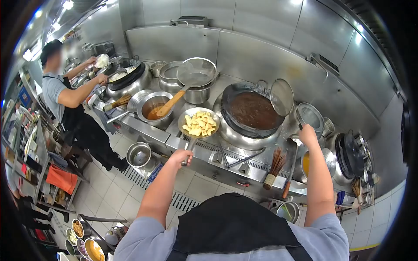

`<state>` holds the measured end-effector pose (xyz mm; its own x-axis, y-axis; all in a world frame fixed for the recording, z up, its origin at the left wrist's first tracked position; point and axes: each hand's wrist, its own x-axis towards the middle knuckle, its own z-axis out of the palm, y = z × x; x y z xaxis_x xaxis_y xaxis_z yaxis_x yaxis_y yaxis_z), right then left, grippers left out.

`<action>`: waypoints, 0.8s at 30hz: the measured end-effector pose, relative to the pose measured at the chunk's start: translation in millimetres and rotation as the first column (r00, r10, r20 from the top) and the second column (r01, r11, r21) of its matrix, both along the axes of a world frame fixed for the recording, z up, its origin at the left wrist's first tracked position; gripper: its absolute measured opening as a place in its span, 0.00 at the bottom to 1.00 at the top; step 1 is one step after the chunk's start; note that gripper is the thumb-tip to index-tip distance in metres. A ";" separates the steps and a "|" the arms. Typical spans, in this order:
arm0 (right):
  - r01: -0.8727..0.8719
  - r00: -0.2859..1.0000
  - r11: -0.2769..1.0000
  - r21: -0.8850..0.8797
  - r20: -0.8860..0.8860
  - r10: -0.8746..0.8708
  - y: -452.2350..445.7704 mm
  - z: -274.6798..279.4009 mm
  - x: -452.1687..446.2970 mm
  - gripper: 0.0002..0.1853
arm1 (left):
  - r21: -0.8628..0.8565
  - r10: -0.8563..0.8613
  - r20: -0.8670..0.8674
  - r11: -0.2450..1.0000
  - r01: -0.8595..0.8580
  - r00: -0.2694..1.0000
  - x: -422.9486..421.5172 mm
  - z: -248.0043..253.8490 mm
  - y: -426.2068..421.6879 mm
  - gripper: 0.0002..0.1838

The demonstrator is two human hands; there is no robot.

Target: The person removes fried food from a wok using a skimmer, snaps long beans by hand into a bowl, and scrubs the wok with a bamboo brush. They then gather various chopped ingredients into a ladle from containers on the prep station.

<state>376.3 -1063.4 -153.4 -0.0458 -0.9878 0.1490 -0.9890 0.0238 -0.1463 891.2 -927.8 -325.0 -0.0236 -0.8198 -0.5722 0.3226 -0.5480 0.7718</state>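
Note:
My left hand (183, 158) is closed round the handle of a wide, shallow metal ladle (182, 123). Pale yellow chunks (200, 124) fill its bowl, which is held level at the front edge of the stove, left of the wok. On the right, my right hand (308, 134) is closed on a handle that seems to lead to a round mesh strainer (282, 97). That strainer is tilted up at the right rim of a black wok (230, 117) holding dark brown liquid (254, 110). My grip partly hides the handle.
A pot of orange-brown liquid (153, 112) and a strainer with a wooden handle (173, 102) lie left of the wok. A bamboo brush (274, 167) lies at the front edge. A co-worker (65, 93) stands at another wok on the left. A metal pot (138, 155) stands lower down.

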 end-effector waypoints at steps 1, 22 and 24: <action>0.006 1.000 1.000 -0.002 0.000 -0.006 -7.5 -11.8 -8.1 0.20 | 0.007 -0.010 0.009 1.000 0.010 1.000 1.6 -7.1 -3.3 0.06; -0.406 0.109 0.809 0.425 0.902 -0.419 30.6 -29.0 95.3 0.08 | 0.142 0.322 0.039 0.935 -0.324 0.946 27.5 -84.9 51.5 0.38; -0.418 -0.008 0.827 0.376 0.909 -0.418 29.1 -30.5 85.2 0.05 | 0.169 0.309 0.054 0.934 -0.314 0.949 49.0 -153.8 83.9 0.41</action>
